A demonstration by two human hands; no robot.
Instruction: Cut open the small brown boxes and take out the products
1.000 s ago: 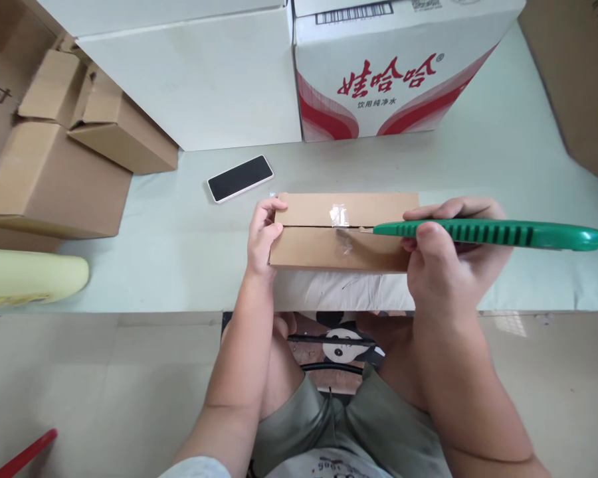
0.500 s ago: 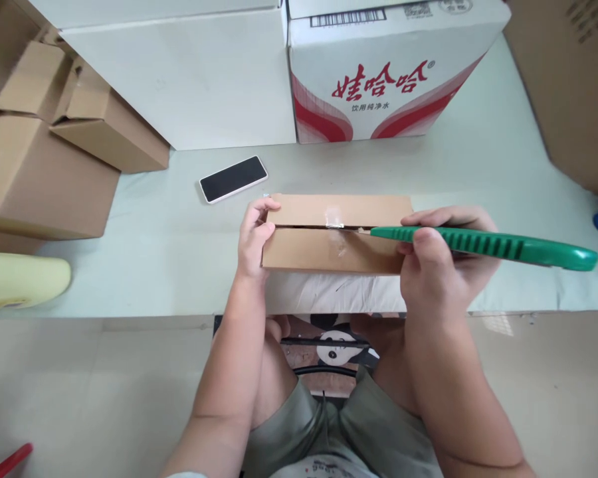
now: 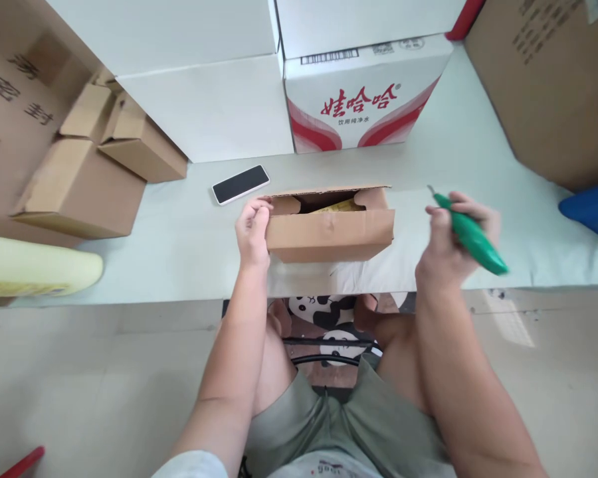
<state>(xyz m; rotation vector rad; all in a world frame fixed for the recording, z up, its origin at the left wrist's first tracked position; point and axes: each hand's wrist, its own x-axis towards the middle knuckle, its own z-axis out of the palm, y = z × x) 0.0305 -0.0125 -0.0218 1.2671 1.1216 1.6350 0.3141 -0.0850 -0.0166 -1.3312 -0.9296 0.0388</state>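
Observation:
A small brown cardboard box [image 3: 329, 232] sits at the near edge of a pale table [image 3: 179, 226]. Its top flaps stand apart, and something yellow [image 3: 339, 206] shows inside. My left hand [image 3: 253, 229] grips the box's left end, fingers curled over the top edge. My right hand [image 3: 453, 239] is off to the right of the box, away from it, closed round a green utility knife [image 3: 471, 236] whose blade tip points up and left.
A phone [image 3: 240, 184] lies face up behind the box. White cartons [image 3: 204, 113] and a red-and-white printed carton [image 3: 363, 99] stand at the back. Brown boxes [image 3: 80, 179] crowd the left, a big one [image 3: 543, 86] the right. A blue thing [image 3: 591, 209] lies far right.
The knife has left the box's taped seam and moved away to the right. The box's flaps, closed before, now stand apart. My left hand still holds the box's left end.

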